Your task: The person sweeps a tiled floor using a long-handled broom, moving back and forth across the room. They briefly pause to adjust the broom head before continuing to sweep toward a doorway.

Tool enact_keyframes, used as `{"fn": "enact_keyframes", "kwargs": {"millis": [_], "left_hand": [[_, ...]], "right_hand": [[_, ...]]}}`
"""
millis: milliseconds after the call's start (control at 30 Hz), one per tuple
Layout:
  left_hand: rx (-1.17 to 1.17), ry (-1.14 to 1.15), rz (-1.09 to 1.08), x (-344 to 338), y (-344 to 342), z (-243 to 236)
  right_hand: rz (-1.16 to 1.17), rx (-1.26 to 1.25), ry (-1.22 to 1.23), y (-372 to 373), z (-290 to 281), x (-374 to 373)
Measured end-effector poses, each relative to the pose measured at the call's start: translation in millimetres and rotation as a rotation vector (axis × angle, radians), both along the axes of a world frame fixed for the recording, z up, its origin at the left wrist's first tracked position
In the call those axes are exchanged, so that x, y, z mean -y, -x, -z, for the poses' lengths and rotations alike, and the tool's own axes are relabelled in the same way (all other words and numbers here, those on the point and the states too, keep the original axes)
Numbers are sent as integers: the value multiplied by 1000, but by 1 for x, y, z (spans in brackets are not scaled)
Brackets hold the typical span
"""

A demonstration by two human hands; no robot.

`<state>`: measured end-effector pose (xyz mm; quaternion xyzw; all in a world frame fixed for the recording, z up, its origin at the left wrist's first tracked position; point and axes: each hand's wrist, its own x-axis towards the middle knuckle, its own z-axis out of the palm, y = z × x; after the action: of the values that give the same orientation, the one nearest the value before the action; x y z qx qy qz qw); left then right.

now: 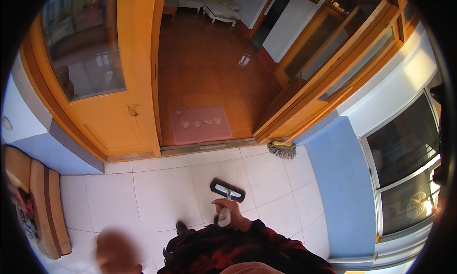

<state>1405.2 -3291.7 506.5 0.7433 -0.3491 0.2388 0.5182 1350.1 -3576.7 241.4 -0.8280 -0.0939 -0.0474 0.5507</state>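
My right hand (230, 213) is wrapped round the pale, thick handle end (223, 220) of a flat mop. Below it, the mop's rectangular head (227, 189), with a dark fringe and a silvery middle, rests on the white tiles in front of me. My left hand (114, 251) is off to the lower left, away from the mop and smeared by motion, so its fingers do not show clearly. A dark shoe (181, 228) peeks out beside my dark red and black clothing.
Ahead, an orange wooden doorway opens onto a brown floor with a pink doormat (202, 125). A string mop (282, 150) leans by the right door leaf. At left stands a tan sofa (45, 207); at right are a blue-and-white wall (340, 188) and a window (404, 140).
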Motion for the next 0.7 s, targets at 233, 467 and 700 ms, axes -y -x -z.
{"fn": "enact_keyframes", "kwargs": {"millis": [233, 467, 700], "left_hand": [[158, -465, 188, 38, 4, 113], [-57, -972, -37, 43, 12, 151], [-668, -1402, -230, 42, 49, 167]], "right_hand": [[-147, -57, 56, -30, 26, -38], [-355, -147, 133, -39, 80, -47], [-31, -523, 386, 8, 259, 37]]}}
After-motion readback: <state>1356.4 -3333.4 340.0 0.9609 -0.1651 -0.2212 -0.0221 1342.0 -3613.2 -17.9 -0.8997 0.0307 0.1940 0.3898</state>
